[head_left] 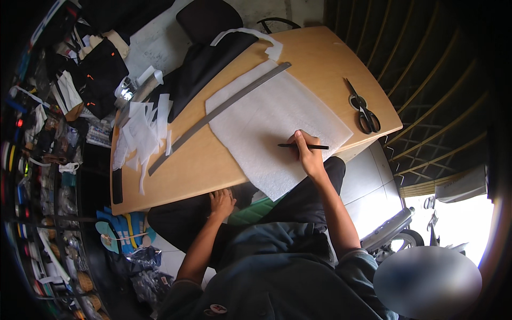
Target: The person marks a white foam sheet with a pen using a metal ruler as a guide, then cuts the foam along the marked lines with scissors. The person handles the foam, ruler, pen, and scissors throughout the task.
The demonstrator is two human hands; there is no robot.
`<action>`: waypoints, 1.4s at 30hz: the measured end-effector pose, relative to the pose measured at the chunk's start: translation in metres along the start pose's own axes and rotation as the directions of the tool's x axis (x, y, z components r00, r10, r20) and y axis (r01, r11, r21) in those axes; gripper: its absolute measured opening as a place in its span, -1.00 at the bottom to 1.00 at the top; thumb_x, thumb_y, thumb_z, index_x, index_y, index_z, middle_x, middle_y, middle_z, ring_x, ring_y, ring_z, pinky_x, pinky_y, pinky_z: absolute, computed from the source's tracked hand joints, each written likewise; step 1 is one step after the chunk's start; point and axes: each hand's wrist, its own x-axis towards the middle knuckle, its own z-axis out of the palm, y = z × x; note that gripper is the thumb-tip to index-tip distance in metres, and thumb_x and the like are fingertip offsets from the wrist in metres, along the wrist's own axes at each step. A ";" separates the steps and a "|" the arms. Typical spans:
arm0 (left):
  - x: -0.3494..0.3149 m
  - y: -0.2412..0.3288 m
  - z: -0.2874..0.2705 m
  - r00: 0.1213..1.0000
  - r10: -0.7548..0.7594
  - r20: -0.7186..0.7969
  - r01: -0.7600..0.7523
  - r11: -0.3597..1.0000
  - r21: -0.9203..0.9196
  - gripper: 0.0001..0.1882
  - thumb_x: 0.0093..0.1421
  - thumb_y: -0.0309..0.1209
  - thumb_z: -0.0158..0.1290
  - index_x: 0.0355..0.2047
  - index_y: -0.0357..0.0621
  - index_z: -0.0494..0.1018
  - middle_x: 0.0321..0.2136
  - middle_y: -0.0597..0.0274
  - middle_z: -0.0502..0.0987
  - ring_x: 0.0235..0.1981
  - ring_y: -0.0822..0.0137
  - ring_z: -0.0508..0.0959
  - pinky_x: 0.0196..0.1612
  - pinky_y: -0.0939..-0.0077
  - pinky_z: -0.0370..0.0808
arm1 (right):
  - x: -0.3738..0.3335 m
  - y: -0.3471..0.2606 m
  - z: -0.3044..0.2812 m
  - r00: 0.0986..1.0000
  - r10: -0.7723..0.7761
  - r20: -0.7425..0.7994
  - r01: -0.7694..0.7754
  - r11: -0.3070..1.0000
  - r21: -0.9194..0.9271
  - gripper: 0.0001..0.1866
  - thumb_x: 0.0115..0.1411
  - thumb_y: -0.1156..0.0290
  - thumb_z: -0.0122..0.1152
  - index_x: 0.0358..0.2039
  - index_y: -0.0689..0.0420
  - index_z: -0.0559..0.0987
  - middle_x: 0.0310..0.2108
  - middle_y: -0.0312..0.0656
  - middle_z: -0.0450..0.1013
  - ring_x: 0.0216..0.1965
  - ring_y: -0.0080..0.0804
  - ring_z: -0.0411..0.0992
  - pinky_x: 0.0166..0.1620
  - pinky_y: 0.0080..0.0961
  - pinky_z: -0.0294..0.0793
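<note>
Over a white foam-like sheet (256, 122) on the wooden table, my right hand (304, 149) holds a black pen (318, 146) between thumb and fingers. The sheet hangs past the near table edge towards my lap. A long grey metal ruler (213, 114) lies slantwise across the sheet's left part and onto bare wood. My left hand (222, 203) rests at the near table edge, fingers stretched out, with nothing seen in it. Black-handled scissors (364, 113) lie to the right of the sheet.
White scrap strips (141, 130) pile up on the table's left, beside black fabric (208, 64) and a small black bar (117, 185). A dark chair (208, 21) stands behind the table (197, 173). Crowded shelves (48, 213) line the left; a folding metal gate (426, 80) borders the right.
</note>
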 end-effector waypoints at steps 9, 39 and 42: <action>0.001 0.045 0.011 0.994 0.036 -0.106 -0.045 0.996 -0.079 -0.40 0.04 -0.34 0.22 0.05 -0.38 0.32 0.02 -0.15 0.41 0.16 -0.06 0.33 0.20 -0.04 0.24 | 0.000 -0.007 -0.006 0.995 0.102 -0.021 -0.100 0.991 0.093 -0.48 0.45 0.12 -0.15 -0.46 0.25 0.58 -0.70 -0.31 0.33 -0.67 -0.63 0.22 -0.56 -0.58 0.18; -0.056 0.011 -0.011 0.826 -0.046 -0.562 -0.040 0.989 -0.139 -0.89 0.01 -0.45 0.15 -0.57 -0.15 0.45 -0.52 0.13 0.51 -0.45 -0.04 0.54 -0.43 0.09 0.41 | 0.002 -0.006 -0.009 0.993 0.105 0.056 -0.113 0.975 0.190 -0.35 0.43 -0.11 -0.31 -0.35 0.23 0.53 -0.62 -0.24 0.43 -0.67 -0.55 0.35 -0.56 -0.60 0.32; -0.049 0.027 -0.017 0.855 0.022 -0.519 -0.197 0.938 -0.285 -0.77 0.09 -0.40 0.18 -0.62 -0.15 0.39 -0.62 0.11 0.49 -0.56 -0.03 0.51 -0.49 0.11 0.40 | -0.001 -0.015 -0.004 0.987 0.022 0.162 -0.046 0.989 0.141 -0.22 0.34 -0.30 -0.45 -0.12 0.19 0.48 -0.54 -0.21 0.48 -0.65 -0.53 0.41 -0.55 -0.62 0.34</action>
